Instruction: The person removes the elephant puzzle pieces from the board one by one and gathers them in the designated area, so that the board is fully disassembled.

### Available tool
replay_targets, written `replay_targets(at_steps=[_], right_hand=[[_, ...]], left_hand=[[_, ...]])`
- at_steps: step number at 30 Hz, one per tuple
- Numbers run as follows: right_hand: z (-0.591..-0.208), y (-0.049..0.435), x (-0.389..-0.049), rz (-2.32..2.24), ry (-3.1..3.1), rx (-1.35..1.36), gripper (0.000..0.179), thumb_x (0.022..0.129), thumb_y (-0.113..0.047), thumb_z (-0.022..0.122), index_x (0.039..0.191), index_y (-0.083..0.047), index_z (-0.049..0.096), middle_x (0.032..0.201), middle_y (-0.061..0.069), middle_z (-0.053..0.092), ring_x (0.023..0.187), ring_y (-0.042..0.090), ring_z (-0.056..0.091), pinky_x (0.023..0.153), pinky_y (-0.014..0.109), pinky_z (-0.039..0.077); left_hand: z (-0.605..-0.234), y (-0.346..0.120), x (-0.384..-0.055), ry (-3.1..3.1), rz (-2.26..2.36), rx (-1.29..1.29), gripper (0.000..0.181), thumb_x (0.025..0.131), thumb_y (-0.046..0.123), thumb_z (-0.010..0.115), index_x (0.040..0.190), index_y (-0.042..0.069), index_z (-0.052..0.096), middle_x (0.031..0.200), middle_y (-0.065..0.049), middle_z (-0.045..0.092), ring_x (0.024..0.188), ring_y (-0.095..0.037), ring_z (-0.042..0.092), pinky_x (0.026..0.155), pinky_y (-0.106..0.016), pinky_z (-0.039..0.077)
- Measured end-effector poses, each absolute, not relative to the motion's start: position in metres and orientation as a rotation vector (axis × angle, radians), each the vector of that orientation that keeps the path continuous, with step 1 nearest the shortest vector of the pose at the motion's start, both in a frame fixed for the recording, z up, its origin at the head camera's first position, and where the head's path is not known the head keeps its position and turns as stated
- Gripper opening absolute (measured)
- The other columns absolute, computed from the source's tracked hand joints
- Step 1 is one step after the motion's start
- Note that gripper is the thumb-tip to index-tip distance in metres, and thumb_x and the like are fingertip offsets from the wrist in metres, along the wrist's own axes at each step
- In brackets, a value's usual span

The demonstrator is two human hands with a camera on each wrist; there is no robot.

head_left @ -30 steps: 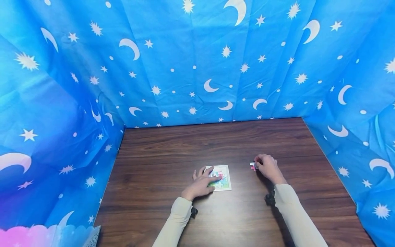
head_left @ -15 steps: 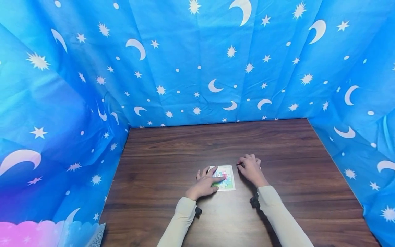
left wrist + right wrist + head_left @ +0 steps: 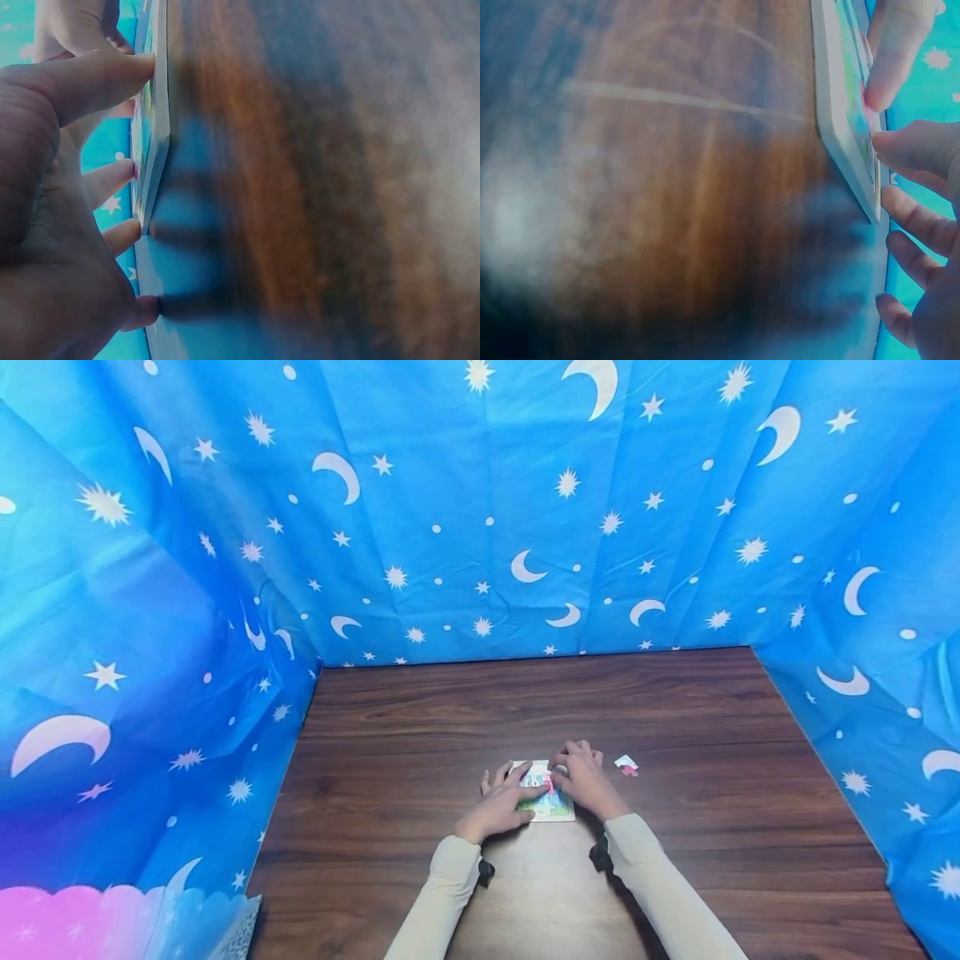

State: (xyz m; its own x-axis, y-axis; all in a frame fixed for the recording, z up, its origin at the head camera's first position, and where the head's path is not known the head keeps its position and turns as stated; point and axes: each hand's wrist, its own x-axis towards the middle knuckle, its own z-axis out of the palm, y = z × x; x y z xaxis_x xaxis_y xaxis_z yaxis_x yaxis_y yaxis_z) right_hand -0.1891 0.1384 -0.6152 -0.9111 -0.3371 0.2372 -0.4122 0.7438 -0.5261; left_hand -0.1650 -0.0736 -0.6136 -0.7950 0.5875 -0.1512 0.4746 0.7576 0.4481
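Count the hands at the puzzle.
2: the left hand on the left part of the puzzle, and the right hand at its upper right. Both are plainly visible.

Wood-grain table (image 3: 420, 718), framed puzzle (image 3: 552, 810), loose pieces (image 3: 627, 766)

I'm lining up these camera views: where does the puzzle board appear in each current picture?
Head: the puzzle board is below and slightly right of centre, partly covered by the left hand.
Left wrist: the puzzle board is at upper left, seen nearly edge-on.
Right wrist: the puzzle board is at upper right, also nearly edge-on.
Shared landmark: the blue cloth with white stars.
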Motion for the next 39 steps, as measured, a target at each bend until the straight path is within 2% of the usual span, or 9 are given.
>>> replay_targets(at_steps=[8, 19, 27, 33, 39], right_hand=[[-0.616, 0.145, -0.193, 0.875, -2.840, 0.625, 0.007, 0.084, -0.009, 0.079, 0.089, -0.011, 0.074, 0.105, 0.012, 0.061, 0.107, 0.039, 0.048, 0.083, 0.058, 0.037], [-0.611, 0.151, -0.192, 0.793, -2.786, 0.752, 0.008, 0.086, -0.012, 0.078, 0.086, -0.011, 0.071, 0.112, 0.013, 0.060, 0.111, 0.037, 0.047, 0.092, 0.066, 0.031], [-0.609, 0.158, -0.194, 0.852, -2.710, 0.798, 0.007, 0.086, -0.011, 0.077, 0.086, -0.009, 0.070, 0.112, 0.014, 0.060, 0.110, 0.037, 0.047, 0.087, 0.059, 0.033], [-0.614, 0.168, -0.189, 0.875, -2.694, 0.743, 0.007, 0.085, -0.010, 0.077, 0.089, -0.008, 0.071, 0.110, 0.014, 0.061, 0.107, 0.037, 0.051, 0.081, 0.055, 0.042], [-0.616, 0.179, -0.181, 0.874, -2.708, 0.669, 0.009, 0.085, -0.006, 0.078, 0.091, -0.005, 0.072, 0.109, 0.016, 0.061, 0.105, 0.041, 0.052, 0.079, 0.056, 0.043]], left_hand=[[-0.614, -0.071, -0.167, 2.694, 0.587, 0.830, 0.055, 0.091, 0.030, 0.070, 0.145, 0.029, 0.058, 0.164, -0.011, 0.027, 0.150, -0.037, 0.018, 0.111, -0.073, 0.014], [-0.614, -0.069, -0.168, 2.693, 0.449, 0.858, 0.054, 0.096, 0.034, 0.062, 0.149, 0.034, 0.051, 0.166, -0.011, 0.021, 0.152, -0.035, 0.017, 0.112, -0.069, 0.017], [-0.612, -0.067, -0.168, 2.687, 0.418, 0.869, 0.053, 0.098, 0.034, 0.061, 0.150, 0.033, 0.050, 0.165, -0.016, 0.020, 0.153, -0.036, 0.014, 0.113, -0.070, 0.017], [-0.613, -0.070, -0.165, 2.692, 0.470, 0.839, 0.051, 0.097, 0.032, 0.064, 0.147, 0.031, 0.054, 0.167, -0.017, 0.016, 0.152, -0.037, 0.017, 0.112, -0.070, 0.016], [-0.611, -0.075, -0.163, 2.722, 0.516, 0.840, 0.050, 0.095, 0.028, 0.066, 0.144, 0.027, 0.058, 0.164, -0.018, 0.024, 0.150, -0.037, 0.021, 0.110, -0.073, 0.017]])
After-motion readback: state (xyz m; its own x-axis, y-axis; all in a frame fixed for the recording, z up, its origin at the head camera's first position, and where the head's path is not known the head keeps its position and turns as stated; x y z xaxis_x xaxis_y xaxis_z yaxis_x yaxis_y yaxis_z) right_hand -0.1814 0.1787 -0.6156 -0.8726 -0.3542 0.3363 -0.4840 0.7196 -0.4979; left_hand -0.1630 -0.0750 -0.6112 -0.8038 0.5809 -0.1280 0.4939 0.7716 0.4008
